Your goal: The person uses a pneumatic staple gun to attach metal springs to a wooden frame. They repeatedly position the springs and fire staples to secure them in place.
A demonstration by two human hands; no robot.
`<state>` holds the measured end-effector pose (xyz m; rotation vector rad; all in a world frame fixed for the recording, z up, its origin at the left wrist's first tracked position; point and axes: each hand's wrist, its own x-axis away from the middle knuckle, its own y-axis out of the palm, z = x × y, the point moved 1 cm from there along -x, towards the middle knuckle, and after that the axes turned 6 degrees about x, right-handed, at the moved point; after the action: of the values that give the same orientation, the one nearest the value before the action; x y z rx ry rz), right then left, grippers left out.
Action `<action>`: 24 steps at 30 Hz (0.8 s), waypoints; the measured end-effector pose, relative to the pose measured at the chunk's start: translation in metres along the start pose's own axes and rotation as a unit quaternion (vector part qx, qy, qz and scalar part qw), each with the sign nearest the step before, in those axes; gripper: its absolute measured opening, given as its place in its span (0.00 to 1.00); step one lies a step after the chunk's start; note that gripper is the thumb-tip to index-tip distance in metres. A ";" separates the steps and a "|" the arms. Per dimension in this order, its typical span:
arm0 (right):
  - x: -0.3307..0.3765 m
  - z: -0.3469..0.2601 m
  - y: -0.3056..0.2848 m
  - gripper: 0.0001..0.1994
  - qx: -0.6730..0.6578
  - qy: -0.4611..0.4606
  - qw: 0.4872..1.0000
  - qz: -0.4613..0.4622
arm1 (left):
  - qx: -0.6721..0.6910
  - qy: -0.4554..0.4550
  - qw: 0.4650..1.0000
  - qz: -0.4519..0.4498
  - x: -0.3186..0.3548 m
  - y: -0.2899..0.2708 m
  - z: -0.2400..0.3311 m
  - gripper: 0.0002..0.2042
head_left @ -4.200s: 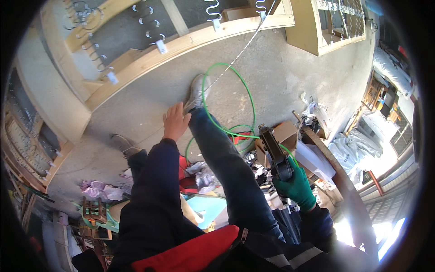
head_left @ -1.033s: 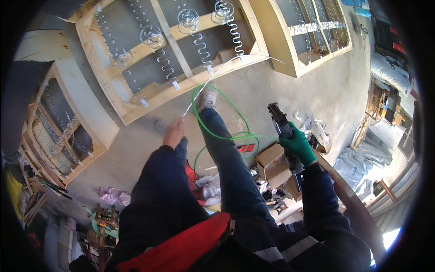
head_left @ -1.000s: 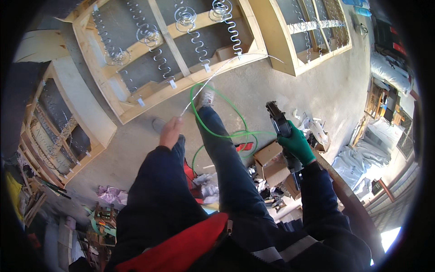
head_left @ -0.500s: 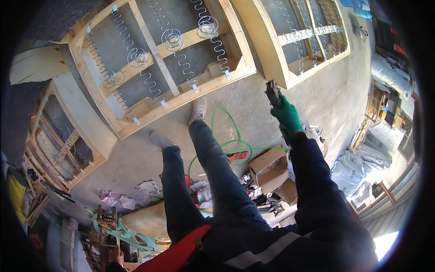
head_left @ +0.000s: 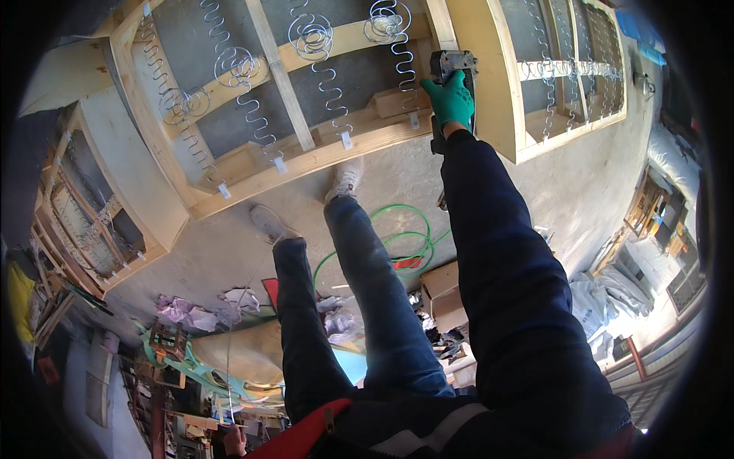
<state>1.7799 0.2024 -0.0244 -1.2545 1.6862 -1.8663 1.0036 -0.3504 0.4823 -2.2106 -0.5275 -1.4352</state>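
Observation:
My right hand (head_left: pixel 451 101), in a green glove, is closed round the handle of a black air staple gun (head_left: pixel 453 60). The tool's head is over the right end of a wooden seat frame (head_left: pixel 321 157), beside a second frame (head_left: pixel 505 84); whether it touches the wood I cannot tell. Wavy metal springs (head_left: pixel 331 96) and coil springs (head_left: pixel 312 38) run across the first frame, ending in white clips (head_left: pixel 346 140) on its near rail. At the lower left, my bare left hand (head_left: pixel 235 441) grips a long thin rod (head_left: pixel 228 375) pointing upward.
A green hose (head_left: pixel 405 237) loops on the concrete floor near my shoes (head_left: pixel 345 180). An open cardboard box (head_left: pixel 443 294) stands right of my legs. Another sprung frame (head_left: pixel 99 206) is at the left, and plastic-wrapped bundles (head_left: pixel 612 298) lie at the right.
My right hand has moved up and left with the staple gun, from above the floor to the frame's right end. My left hand, with the rod, appears slightly lower and farther right.

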 end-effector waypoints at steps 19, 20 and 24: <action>0.048 0.030 -0.008 0.28 -0.106 -0.084 0.989 0.052 | -0.011 0.068 0.997 0.026 0.030 0.067 -0.046 0.06; 0.077 0.021 -0.018 0.25 -0.167 -0.109 0.980 -0.004 | -0.024 0.088 0.995 0.036 0.041 0.072 -0.050 0.06; 0.254 -0.064 -0.044 0.25 -0.215 -0.338 0.900 -0.169 | -0.021 0.169 0.980 0.098 0.074 0.085 -0.027 0.04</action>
<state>1.6020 0.0664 0.1188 -2.1733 1.5674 -0.9850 1.0578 -0.4303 0.5468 -1.9269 -0.1595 -1.6763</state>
